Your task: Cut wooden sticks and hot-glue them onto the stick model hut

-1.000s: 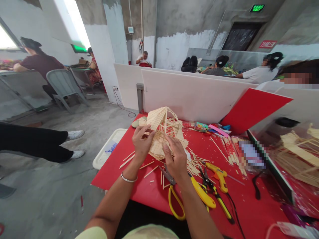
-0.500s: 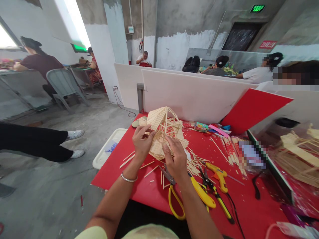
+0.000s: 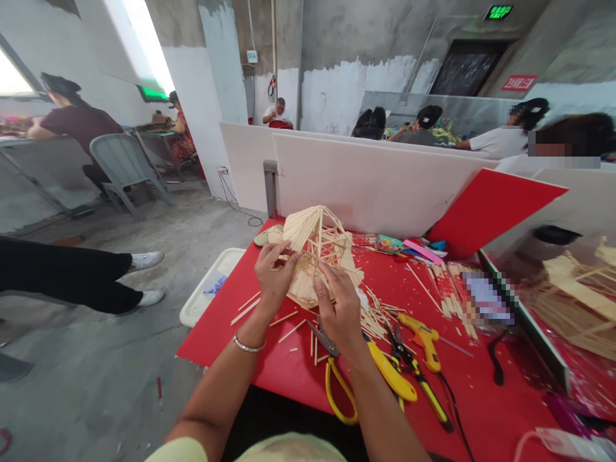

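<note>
A model built of thin pale wooden sticks (image 3: 308, 228), with a sloping slatted roof and open framing, stands on the red tabletop (image 3: 289, 378). At its front left edge, my left hand (image 3: 276, 273) has thumb and fingers pinched together on the stickwork; the exact piece is too small to make out. My right hand (image 3: 339, 305) holds the model's front right side, index finger stretched against it and thumb bent close by. Scissors with yellow handles (image 3: 332, 385) lie below my right hand. Loose sticks (image 3: 378, 321) are scattered around the model's base.
Right of my right forearm lie a yellow glue gun (image 3: 421, 337) with its cord, and black-and-yellow pliers (image 3: 409, 366). Bundled sticks (image 3: 445, 292) lie farther right. A white partition (image 3: 375, 186) closes the back. A white tray (image 3: 187, 311) sits past the left edge. Several people work beyond.
Both hands and the model stay almost exactly in place. The view shifts very slightly, and a person at the far right has moved their head a little.
</note>
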### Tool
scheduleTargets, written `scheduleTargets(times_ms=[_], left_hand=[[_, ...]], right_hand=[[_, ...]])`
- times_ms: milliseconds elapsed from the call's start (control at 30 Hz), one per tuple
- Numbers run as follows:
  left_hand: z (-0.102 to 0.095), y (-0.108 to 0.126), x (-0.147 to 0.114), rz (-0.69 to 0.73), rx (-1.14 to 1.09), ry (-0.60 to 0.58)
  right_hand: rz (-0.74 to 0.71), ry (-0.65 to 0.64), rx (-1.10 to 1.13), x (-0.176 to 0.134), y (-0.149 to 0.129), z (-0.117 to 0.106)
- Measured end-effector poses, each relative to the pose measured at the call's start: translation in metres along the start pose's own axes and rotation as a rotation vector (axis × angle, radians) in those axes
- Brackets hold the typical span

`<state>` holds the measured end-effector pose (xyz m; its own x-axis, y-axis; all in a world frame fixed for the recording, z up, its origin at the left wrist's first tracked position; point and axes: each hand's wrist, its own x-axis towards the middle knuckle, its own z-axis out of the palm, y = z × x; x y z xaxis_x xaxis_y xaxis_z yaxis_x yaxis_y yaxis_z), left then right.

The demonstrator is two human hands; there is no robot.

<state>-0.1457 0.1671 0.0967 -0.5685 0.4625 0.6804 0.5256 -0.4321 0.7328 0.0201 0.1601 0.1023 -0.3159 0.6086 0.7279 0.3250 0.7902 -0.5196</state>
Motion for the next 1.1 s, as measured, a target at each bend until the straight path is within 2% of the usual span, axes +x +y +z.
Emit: scheduleTargets(times_ms=[1100], left_hand=[[0.0, -0.0015, -0.0004, -0.023, -0.006, -0.01]], right_hand=[[0.022, -0.004, 0.002, -0.0028, 0.0005, 0.0001]])
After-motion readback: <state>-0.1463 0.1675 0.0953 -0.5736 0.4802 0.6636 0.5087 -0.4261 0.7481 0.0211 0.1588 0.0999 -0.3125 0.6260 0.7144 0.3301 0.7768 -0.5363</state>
